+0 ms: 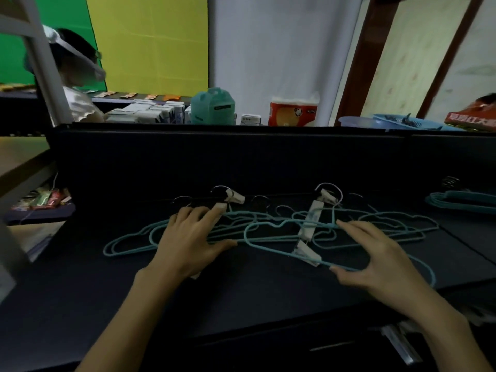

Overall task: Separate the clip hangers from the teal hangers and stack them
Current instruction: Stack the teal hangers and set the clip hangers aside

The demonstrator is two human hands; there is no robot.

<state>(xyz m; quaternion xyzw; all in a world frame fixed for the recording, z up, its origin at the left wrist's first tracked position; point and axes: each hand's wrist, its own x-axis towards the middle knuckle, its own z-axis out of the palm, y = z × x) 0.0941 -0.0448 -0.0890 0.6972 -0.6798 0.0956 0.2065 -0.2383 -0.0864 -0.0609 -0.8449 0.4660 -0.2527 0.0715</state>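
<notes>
Right now we are spreading the fingers (349, 229) of our right hand (375, 261) wide, the forefinger tip lying on a thin teal wire and the thumb tip touching the lower bar of the same tilted teal hanger (268, 247); whether the hand is actually gripping it we cannot tell, since the fingers are lying fairly straight. Our left hand (188, 242) is pressing down flat, fingers extended and slightly fanned, on the left part of the tangled pile (268, 224), its thumb reaching along a teal bar.

Taking that pile as our landmark: it is lying on the dark table (80, 304) in front of us, a heap of thin, teal-coated wire hangers with wavy shoulders, overlapping and crossing one another. Mixed through it are clip hangers with pale whitish clips: one clip (236, 197) is sitting just beyond our left fingertips, a second clip hanger (312, 218) is running lengthwise through the middle of the pile, with clips at its far and near ends, the near one lying beside the tilted hanger's lower bar. Dark metal hooks are poking out along the pile's far edge.

Well to the right of the pile, a small stack of teal hangers (461, 201) is lying apart on the table. Beyond the pile a dark partition (241, 157) is rising, with a teal container (213, 106) and an orange package (292, 112) behind it.
</notes>
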